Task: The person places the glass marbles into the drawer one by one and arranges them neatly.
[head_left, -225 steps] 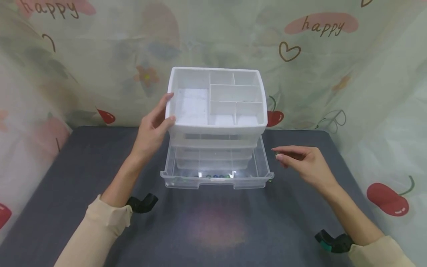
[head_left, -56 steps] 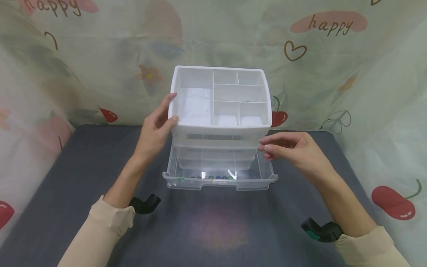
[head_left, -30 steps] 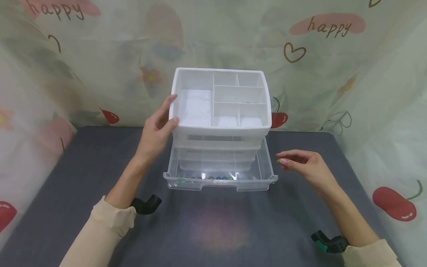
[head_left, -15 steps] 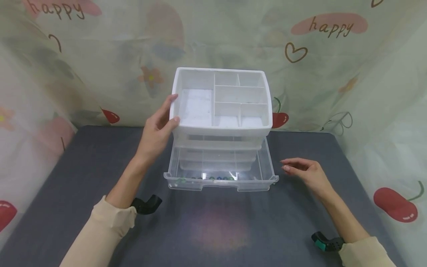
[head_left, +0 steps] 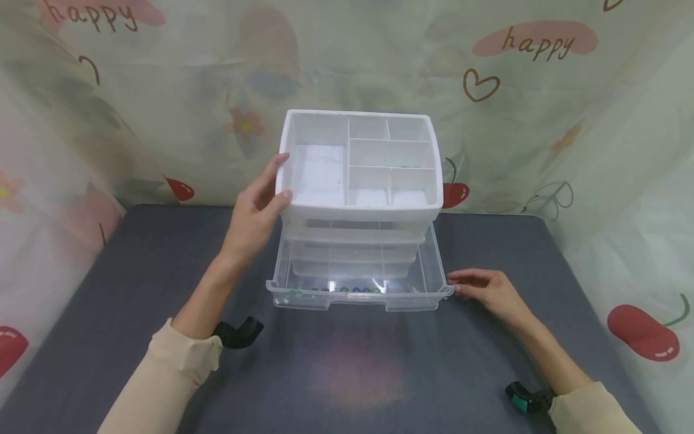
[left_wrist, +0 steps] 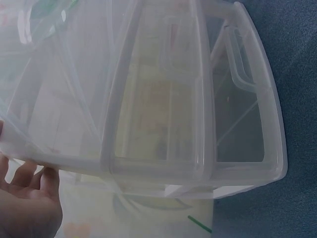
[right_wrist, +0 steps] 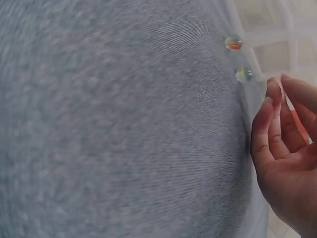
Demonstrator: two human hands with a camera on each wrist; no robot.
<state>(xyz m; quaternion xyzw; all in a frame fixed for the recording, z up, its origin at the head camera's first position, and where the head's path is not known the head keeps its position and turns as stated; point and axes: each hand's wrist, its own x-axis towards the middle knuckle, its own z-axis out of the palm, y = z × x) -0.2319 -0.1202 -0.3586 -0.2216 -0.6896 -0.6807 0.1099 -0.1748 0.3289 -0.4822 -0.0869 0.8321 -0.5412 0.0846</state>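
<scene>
A white plastic storage organizer (head_left: pixel 320 175) with a divided top tray stands at the back of the table. My left hand (head_left: pixel 250 208) grips its left rim, thumb in front. Below, a clear drawer (head_left: pixel 358 298) is pulled out, and several glass marbles (head_left: pixel 356 290) lie along its front. My right hand (head_left: pixel 490 292) is low beside the drawer's right front corner, fingers bent loosely and nothing visible between them. Two marbles, one orange (right_wrist: pixel 234 42) and one yellow-green (right_wrist: pixel 243 75), lie on the table just beyond those fingertips in the right wrist view.
The dark table (head_left: pixel 352 367) extends around the organizer. A printed curtain (head_left: pixel 368 54) hangs close behind it and along both sides. Each wrist wears a black camera mount (head_left: pixel 531 398).
Earlier my right hand pinched a marble, then reached over the drawer's right side. Since then it has moved back out and down beside the drawer corner. More marbles show in the drawer. Left hand stays.
</scene>
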